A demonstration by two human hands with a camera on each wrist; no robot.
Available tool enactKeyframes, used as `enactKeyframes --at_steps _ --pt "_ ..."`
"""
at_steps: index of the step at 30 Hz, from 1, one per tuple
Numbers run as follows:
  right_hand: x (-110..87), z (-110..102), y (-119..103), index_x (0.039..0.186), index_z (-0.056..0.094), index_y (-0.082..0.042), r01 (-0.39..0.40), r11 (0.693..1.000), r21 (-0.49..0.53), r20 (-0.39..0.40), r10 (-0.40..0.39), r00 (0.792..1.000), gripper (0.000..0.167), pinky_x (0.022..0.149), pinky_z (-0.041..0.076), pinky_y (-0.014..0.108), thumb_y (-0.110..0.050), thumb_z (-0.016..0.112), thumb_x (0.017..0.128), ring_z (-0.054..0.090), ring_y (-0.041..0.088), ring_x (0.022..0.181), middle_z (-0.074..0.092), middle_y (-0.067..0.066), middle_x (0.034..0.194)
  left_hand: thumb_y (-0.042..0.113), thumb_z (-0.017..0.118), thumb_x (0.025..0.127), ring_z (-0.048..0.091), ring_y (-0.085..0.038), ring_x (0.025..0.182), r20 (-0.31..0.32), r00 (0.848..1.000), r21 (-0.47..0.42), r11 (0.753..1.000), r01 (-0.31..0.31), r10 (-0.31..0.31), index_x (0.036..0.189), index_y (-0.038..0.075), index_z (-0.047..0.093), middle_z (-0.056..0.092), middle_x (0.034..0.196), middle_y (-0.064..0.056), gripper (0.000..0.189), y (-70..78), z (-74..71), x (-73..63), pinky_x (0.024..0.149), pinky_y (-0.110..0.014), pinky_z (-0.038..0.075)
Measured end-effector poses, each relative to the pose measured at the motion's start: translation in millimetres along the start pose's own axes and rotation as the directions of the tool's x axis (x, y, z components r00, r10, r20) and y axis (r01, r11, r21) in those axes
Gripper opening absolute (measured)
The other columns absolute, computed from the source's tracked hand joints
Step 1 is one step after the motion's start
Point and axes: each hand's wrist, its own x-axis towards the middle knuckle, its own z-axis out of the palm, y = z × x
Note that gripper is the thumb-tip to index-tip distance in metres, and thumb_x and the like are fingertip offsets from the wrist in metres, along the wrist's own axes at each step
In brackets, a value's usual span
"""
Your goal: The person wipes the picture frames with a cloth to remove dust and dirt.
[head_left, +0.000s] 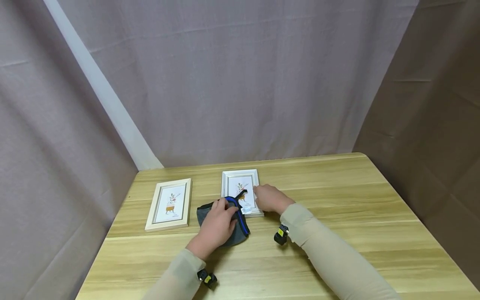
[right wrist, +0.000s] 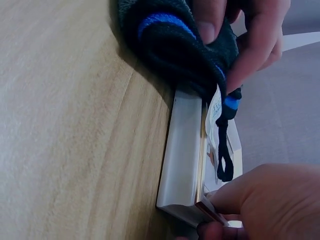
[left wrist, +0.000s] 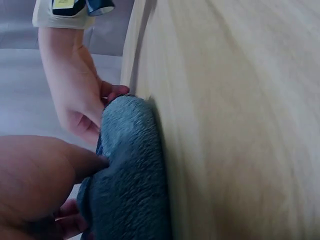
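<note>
A grey-blue plush cleaning cloth (head_left: 238, 238) with black and blue edging lies bunched over the lower left part of a white picture frame (head_left: 224, 183). My left hand (head_left: 217, 225) pinches the folded cloth between thumb and fingers. At the frame's right side, my right hand (head_left: 271, 198) grips the edge, with fingers under its corner in the right wrist view. The cloth's black hanging loop (right wrist: 225, 155) and white label (right wrist: 214, 117) hang over the frame's face. Plush pile of the cloth (left wrist: 135, 175) fills the middle of the left wrist view.
A cream picture frame (head_left: 151, 220) with a similar plant print lies face up to the left. Both frames rest on a wooden table (head_left: 337, 196). Grey curtains (head_left: 240, 83) hang behind the table and brown fabric (head_left: 431, 125) hangs at the right.
</note>
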Motion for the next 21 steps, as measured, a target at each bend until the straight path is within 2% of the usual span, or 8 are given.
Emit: enactKeyframes --at_steps 4,6,8,11,15,21 --pt "-2.3 -2.0 -1.0 0.139 0.065 0.009 -0.01 1.0 -0.001 0.012 0.01 1.0 0.039 0.098 0.061 0.052 -0.009 0.061 0.105 0.074 0.037 0.112 0.076 0.024 0.121 0.024 0.084 0.1 0.058 -0.028 0.104 -0.01 1.0 -0.04 0.999 -0.015 0.014 0.13 0.011 0.077 0.062 0.122 -0.01 0.033 1.6 -7.1 -5.4 0.087 -0.044 0.058" --pt "-5.0 -7.1 -6.6 0.144 0.062 0.01 -0.035 0.999 0.003 0.034 0.034 0.999 0.042 0.103 0.059 0.051 -0.008 0.062 0.106 0.072 0.039 0.117 0.074 0.025 0.126 0.024 0.086 0.099 0.061 -0.026 0.102 -0.025 0.999 -0.043 0.999 -0.025 0.024 0.124 0.013 0.077 0.063 0.116 -0.007 0.029 4.4 -11.3 -8.5 0.085 -0.044 0.059" --pt "-5.3 -7.7 -6.9 0.145 0.062 0.009 -0.033 0.999 0.0 0.033 0.033 0.999 0.042 0.102 0.06 0.051 -0.009 0.062 0.106 0.072 0.038 0.117 0.074 0.025 0.126 0.023 0.088 0.097 0.062 -0.024 0.096 -0.028 0.999 -0.039 0.999 -0.038 0.037 0.117 0.013 0.077 0.063 0.106 -0.003 0.026 8.3 -14.7 -11.2 0.08 -0.043 0.059" --pt "-5.5 -8.0 -7.3 0.145 0.062 0.009 -0.032 0.999 0.002 0.03 0.032 0.999 0.043 0.101 0.06 0.051 -0.009 0.062 0.106 0.073 0.038 0.116 0.074 0.025 0.126 0.027 0.089 0.096 0.066 -0.023 0.095 0.032 0.998 -0.015 0.999 -0.052 0.052 0.117 0.012 0.077 0.065 0.101 -0.002 0.028 12.9 -15.7 -14.5 0.081 -0.042 0.061" --pt "-6.4 -8.3 -7.4 0.148 0.059 0.01 -0.032 0.999 0.003 0.039 0.032 0.999 0.045 0.105 0.059 0.051 -0.009 0.061 0.107 0.072 0.039 0.119 0.073 0.027 0.129 0.033 0.087 0.097 0.068 -0.025 0.1 0.135 0.988 0.02 0.997 -0.08 0.077 0.124 0.011 0.077 0.068 0.106 -0.004 0.036 15.8 -12.8 -17.0 0.09 -0.042 0.061" --pt "-8.3 -7.6 -7.5 0.148 0.06 0.01 -0.024 1.0 -0.008 0.032 0.024 0.999 0.046 0.106 0.058 0.052 -0.01 0.062 0.107 0.072 0.041 0.12 0.073 0.027 0.129 0.033 0.087 0.097 0.068 -0.022 0.101 0.2 0.97 0.003 0.99 -0.143 0.139 0.124 0.012 0.078 0.07 0.108 -0.002 0.035 17.3 -16.2 -17.5 0.101 -0.04 0.057"
